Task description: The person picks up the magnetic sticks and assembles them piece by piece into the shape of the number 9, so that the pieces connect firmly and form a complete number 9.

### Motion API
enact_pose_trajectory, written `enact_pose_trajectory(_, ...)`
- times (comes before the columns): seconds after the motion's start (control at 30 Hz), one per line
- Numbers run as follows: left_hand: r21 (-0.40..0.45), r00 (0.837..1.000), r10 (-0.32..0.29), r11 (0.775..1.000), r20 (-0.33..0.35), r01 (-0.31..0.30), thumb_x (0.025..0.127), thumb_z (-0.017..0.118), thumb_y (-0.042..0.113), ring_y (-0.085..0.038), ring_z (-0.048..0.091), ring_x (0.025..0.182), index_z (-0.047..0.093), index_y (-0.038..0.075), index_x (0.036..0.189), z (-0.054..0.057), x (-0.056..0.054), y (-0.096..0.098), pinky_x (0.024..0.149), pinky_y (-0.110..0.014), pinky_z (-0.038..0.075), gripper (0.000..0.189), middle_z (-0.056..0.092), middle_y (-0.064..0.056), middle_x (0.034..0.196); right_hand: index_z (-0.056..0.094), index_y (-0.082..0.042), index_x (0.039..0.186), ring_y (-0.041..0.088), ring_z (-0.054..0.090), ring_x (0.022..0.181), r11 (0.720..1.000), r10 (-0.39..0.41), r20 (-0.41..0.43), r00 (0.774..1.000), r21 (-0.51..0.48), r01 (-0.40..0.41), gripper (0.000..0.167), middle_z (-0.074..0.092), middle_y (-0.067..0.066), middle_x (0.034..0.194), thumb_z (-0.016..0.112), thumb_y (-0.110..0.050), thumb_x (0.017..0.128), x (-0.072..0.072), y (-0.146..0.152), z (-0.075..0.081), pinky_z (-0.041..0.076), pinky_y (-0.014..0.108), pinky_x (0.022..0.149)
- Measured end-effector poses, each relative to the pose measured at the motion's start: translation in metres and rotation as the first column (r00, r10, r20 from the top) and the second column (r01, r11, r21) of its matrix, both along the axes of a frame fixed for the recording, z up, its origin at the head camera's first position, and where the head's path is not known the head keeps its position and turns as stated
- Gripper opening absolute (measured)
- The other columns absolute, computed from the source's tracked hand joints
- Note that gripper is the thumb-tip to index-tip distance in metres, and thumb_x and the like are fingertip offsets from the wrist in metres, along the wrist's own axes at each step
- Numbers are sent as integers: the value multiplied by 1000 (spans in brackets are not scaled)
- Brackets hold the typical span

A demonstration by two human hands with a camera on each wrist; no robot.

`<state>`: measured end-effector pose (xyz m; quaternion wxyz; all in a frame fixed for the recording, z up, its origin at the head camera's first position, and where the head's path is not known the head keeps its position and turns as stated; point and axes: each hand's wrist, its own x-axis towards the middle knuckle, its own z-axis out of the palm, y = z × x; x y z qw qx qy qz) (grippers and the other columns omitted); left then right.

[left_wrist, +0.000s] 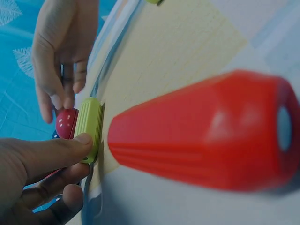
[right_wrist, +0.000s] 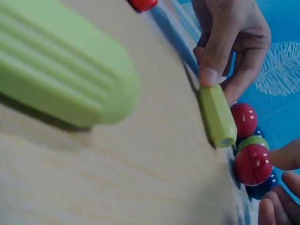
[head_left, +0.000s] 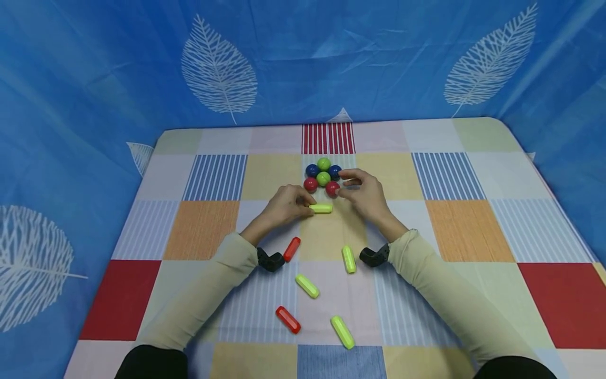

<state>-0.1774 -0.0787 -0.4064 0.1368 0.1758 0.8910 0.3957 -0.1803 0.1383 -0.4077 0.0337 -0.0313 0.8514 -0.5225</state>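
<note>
My left hand [head_left: 287, 204] pinches one end of a short yellow-green ribbed stick [head_left: 323, 209] between thumb and fingers. The stick lies crosswise just in front of a cluster of balls; a pale disc shows at its free end in the right wrist view. In the cluster are two red balls, with a green ball [head_left: 323, 179] between them, two blue balls and another green ball [head_left: 324, 163] at the back. My right hand [head_left: 363, 193] is at the cluster's right side, thumb at the right red ball [right_wrist: 253, 165] and index fingertip by the right blue ball [head_left: 334, 172].
Nearer me lie two red sticks, one [head_left: 292, 249] by the left wrist's black camera [head_left: 271, 260], the other [head_left: 288, 319] farther forward. Several more yellow-green sticks [head_left: 349, 259] are scattered between my forearms. A patchwork cloth [head_left: 461, 231] covers the table; blue leaf-print curtains [head_left: 331, 58] surround it.
</note>
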Motion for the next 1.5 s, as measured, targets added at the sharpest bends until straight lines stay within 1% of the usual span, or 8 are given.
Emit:
enact_pose_trajectory(0.13, -3, 1000, 0, 1000, 0, 0, 81, 80, 6, -17, 57, 81, 77, 3, 98, -2, 0, 1, 70, -27, 43, 17, 68, -6, 89, 63, -6, 128, 26, 59, 111, 1000, 1, 42, 999, 23, -2, 45, 62, 11, 126, 75, -7, 85, -1, -1, -4, 49, 36, 83)
enact_pose_trajectory(0.2, -5, 1000, -3, 1000, -4, 3, 81, 80, 7, -17, 57, 81, 77, 3, 98, -2, 0, 1, 70, -27, 43, 17, 68, -6, 90, 63, -6, 127, 26, 59, 110, 1000, 7, 44, 999, 26, -8, 45, 63, 11, 125, 76, -7, 84, -1, -2, -5, 50, 38, 84)
enact_pose_trajectory(0.37, -9, 1000, -9, 1000, -13, 9, 81, 80, 7, -17, 58, 82, 77, 3, 98, -2, 1, 2, 71, -27, 44, 18, 69, -6, 91, 64, -5, 126, 26, 62, 106, 999, 13, 40, 999, 42, -15, 45, 65, 13, 119, 77, -7, 83, -1, -5, -6, 49, 35, 81)
enact_pose_trajectory(0.53, -16, 1000, -5, 1000, -15, 5, 81, 80, 7, -17, 58, 83, 77, 4, 98, 0, 1, 4, 71, -27, 44, 17, 69, -6, 92, 64, -4, 124, 26, 63, 103, 999, 21, 46, 999, 47, -23, 42, 67, 15, 112, 76, -8, 84, -1, -6, -7, 49, 36, 85)
enact_pose_trajectory(0.9, -13, 1000, -3, 1000, -6, 3, 81, 79, 7, -17, 58, 84, 77, 3, 98, 3, 1, 4, 71, -28, 44, 17, 69, -6, 92, 64, -4, 123, 28, 65, 102, 999, 28, 27, 999, 45, -30, 40, 67, 16, 112, 75, -7, 85, 0, -6, -8, 50, 39, 88)
enact_pose_trajectory(1.1, -20, 1000, 6, 1000, 3, -6, 81, 80, 7, -17, 57, 83, 77, 4, 99, 1, 0, 3, 72, -27, 44, 18, 69, -6, 92, 64, -4, 124, 27, 63, 104, 998, 36, 29, 999, 54, -38, 41, 66, 15, 114, 75, -7, 85, 4, 0, -9, 50, 39, 90)
enact_pose_trajectory(1.3, -30, 1000, 15, 999, 16, -14, 81, 80, 7, -18, 56, 83, 77, 4, 99, 1, 0, 3, 71, -27, 43, 18, 68, -6, 93, 64, -3, 124, 29, 65, 100, 998, 21, 16, 1000, 58, -22, 42, 67, 16, 112, 76, -7, 84, 12, 16, -10, 51, 40, 87)
enact_pose_trajectory(1.5, -38, 1000, -1, 999, 8, 1, 82, 79, 7, -17, 57, 84, 76, 4, 102, 1, 0, 2, 72, -27, 43, 21, 69, -6, 94, 64, -3, 125, 28, 65, 100, 997, 13, 20, 1000, 79, -14, 43, 67, 17, 112, 77, -8, 84, 21, 32, -10, 51, 40, 89)
